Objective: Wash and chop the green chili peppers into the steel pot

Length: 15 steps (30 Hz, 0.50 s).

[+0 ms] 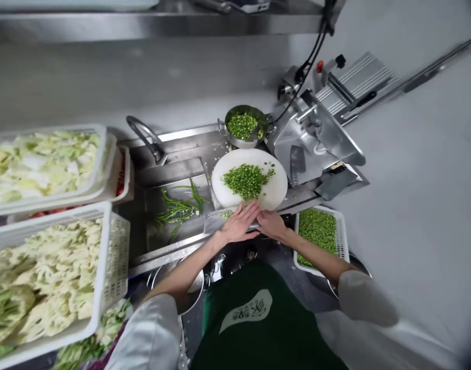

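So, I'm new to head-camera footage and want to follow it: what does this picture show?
No robot here: these are a person's two bare hands. The single picture comes from a camera worn on the head, looking forward and down. A heap of chopped green pieces lies on the round white chopping board. The right hand seems to hold a wide, flat metal knife at the board's near edge, and the left hand lies flat over its blade. Long, thin green vegetables lie in the rectangular steel sink to the left; behind the board, a round metal pot holds more chopped pieces.

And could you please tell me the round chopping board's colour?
The chopping board is white, shown in the head view.
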Each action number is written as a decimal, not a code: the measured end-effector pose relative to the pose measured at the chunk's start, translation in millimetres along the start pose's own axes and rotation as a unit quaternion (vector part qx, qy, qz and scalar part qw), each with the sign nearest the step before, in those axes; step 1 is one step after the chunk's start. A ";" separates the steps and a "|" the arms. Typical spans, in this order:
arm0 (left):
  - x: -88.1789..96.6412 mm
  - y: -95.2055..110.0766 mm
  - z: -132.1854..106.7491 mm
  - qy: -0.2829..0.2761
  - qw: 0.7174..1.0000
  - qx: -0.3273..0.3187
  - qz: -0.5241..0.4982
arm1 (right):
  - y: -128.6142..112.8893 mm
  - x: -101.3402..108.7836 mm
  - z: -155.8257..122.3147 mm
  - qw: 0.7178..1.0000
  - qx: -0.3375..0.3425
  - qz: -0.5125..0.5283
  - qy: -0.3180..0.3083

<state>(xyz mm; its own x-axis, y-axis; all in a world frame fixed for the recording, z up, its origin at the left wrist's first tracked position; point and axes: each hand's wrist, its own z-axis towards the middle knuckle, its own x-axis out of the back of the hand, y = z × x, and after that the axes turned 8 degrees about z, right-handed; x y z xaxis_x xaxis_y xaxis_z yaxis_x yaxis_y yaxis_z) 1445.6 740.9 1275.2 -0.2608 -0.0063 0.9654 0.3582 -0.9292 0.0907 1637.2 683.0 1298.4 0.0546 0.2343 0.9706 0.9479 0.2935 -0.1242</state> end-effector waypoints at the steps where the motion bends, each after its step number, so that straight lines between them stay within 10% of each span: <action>1: -8.0 -6.0 17.0 -0.015 1.000 -0.012 0.001 | 9.6 2.9 6.4 1.000 0.011 0.003 -0.002; 8: -38.4 -52.5 59.4 -0.068 0.997 -0.022 -0.029 | 58.3 11.4 43.9 0.998 0.060 -0.015 -0.009; 15: -57.6 -139.3 60.7 -0.100 0.993 0.009 -0.062 | 105.5 35.9 -1.5 0.992 -0.123 0.006 0.005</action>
<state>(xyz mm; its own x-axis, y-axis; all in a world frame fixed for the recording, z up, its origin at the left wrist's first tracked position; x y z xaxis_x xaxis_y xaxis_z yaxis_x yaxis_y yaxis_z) 1465.1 893.2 1221.8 -0.1208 0.1825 0.9758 0.3516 -0.9114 0.2140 1739.6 721.0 1320.4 0.0693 0.2264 0.9716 0.9949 0.0561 -0.0841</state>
